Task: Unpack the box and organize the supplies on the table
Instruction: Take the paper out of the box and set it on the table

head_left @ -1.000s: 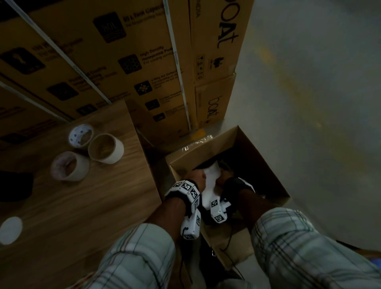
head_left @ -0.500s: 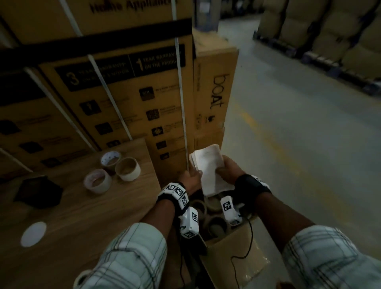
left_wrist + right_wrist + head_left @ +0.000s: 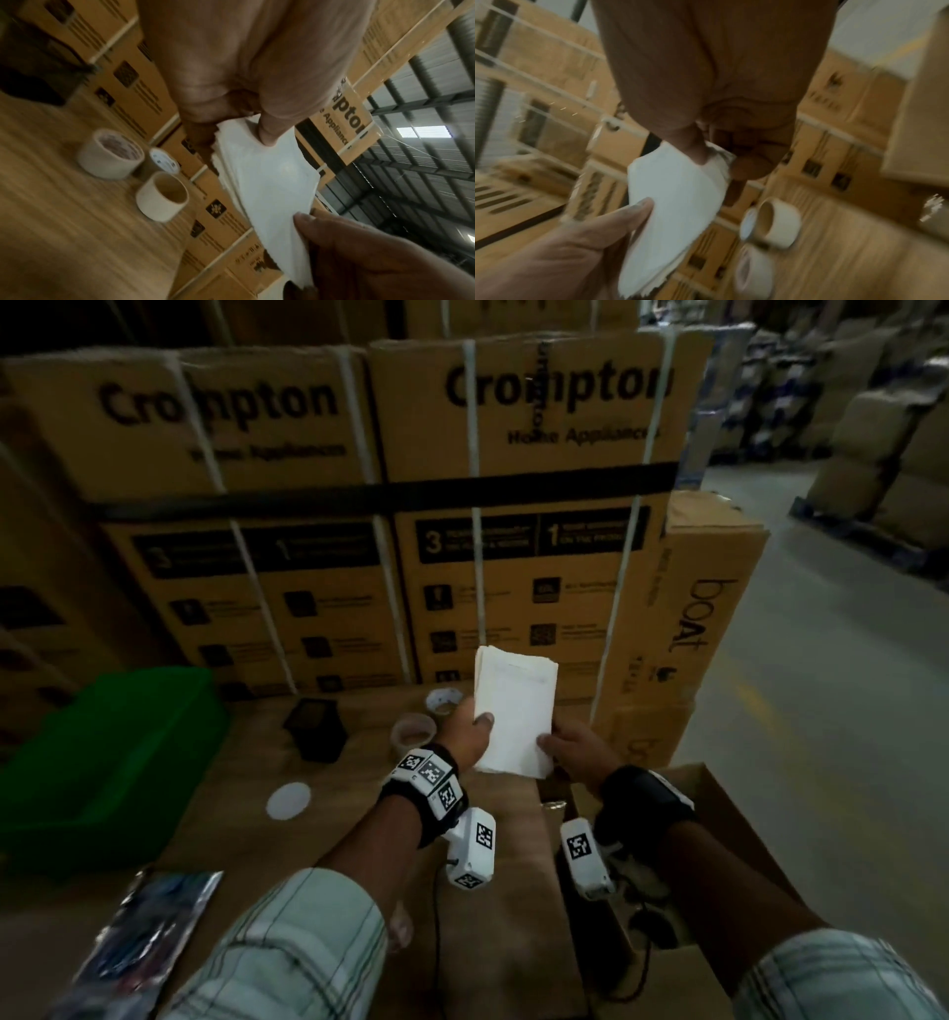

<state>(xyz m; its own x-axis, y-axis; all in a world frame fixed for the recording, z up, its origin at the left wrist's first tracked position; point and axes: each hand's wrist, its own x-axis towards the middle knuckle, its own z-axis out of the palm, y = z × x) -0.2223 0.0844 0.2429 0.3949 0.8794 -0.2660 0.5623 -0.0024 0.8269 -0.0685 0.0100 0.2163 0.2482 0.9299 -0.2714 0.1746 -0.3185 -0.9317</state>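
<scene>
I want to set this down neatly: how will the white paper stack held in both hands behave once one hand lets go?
The white paper stack looks floppy: it bows between the left hand and right hand. With one grip released it would probably droop. Its loose, ragged sheet edges suggest it may fan or slide apart. It is likely light, pinched by thumbs at its edges.

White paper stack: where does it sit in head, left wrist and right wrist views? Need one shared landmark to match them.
Head: white paper stack at centre, held upright between left hand and right hand, above the table's far edge.
Left wrist: centre, running down-right from the thumb.
Right wrist: centre-left, below the thumb.
Shared landmark: the tape rolls on the wooden table, also at and.
</scene>
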